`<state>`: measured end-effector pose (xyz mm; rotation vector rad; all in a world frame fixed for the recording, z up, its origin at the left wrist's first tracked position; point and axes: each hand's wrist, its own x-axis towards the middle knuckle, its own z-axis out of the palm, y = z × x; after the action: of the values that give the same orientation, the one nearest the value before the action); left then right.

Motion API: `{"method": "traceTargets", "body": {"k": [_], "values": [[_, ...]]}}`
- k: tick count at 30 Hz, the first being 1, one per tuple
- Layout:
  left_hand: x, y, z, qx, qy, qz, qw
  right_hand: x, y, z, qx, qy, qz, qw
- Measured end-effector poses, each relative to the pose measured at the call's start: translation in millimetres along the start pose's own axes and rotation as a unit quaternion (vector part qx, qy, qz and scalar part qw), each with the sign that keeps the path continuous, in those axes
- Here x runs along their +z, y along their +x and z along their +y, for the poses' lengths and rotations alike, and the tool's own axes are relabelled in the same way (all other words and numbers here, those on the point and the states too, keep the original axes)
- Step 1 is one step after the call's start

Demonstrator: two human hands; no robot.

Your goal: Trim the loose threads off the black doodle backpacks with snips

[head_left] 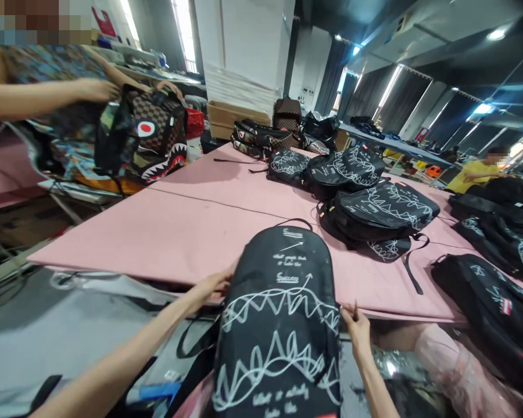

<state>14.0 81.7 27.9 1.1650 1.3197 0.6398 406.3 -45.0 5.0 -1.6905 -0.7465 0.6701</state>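
A black backpack (281,313) with white scribbled teeth and writing stands in front of me, its top resting on the edge of the pink table (165,226). My left hand (213,285) grips its left side, fingers closed on the fabric. My right hand (356,328) pinches its right side at the seam. Both my forearms reach up from the bottom of the view.
Several matching black backpacks (381,212) lie piled across the table's middle and right. At the upper left another person's hands hold a camouflage shark-mouth backpack (157,139). More bags and cardboard boxes (235,116) sit at the far end. A person in yellow (475,174) sits at the far right.
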Motion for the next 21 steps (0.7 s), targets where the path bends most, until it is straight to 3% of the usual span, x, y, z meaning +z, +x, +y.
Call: {"method": "traceTargets", "body": {"k": [3, 5, 6, 8, 10, 12, 15, 21], "values": [[15.9, -21.6, -45.4, 0.042, 0.046, -0.063, 0.996, -12.0, 4.0, 4.5, -0.011, -0.001, 0.085, 0.996], [19.3, -27.2, -53.8, 0.100, 0.120, -0.101, 0.983, -7.7, -18.8, -18.2, -0.050, -0.013, 0.074, 0.996], [19.4, -26.8, -52.7, 0.122, 0.154, -0.121, 0.973, -1.1, -36.4, -33.4, -0.072, -0.024, 0.034, 0.997], [18.1, -22.5, -45.0, 0.148, 0.212, -0.158, 0.953, 18.6, -78.9, -61.4, -0.089, -0.048, -0.111, 0.989], [16.6, -17.3, -36.3, 0.157, 0.265, -0.166, 0.937, 41.1, -122.1, -75.7, -0.090, -0.071, -0.286, 0.951], [15.2, -13.8, -31.8, 0.174, 0.309, -0.141, 0.925, 60.1, -155.6, -72.8, -0.114, -0.089, -0.401, 0.905], [11.9, -9.8, -33.6, 0.202, 0.329, -0.127, 0.914, 73.6, -178.7, -52.6, -0.144, -0.107, -0.419, 0.890], [1.7, 4.8, -36.5, 0.231, 0.314, -0.185, 0.902, 68.4, -175.8, -38.5, -0.129, -0.112, -0.423, 0.890]]}}
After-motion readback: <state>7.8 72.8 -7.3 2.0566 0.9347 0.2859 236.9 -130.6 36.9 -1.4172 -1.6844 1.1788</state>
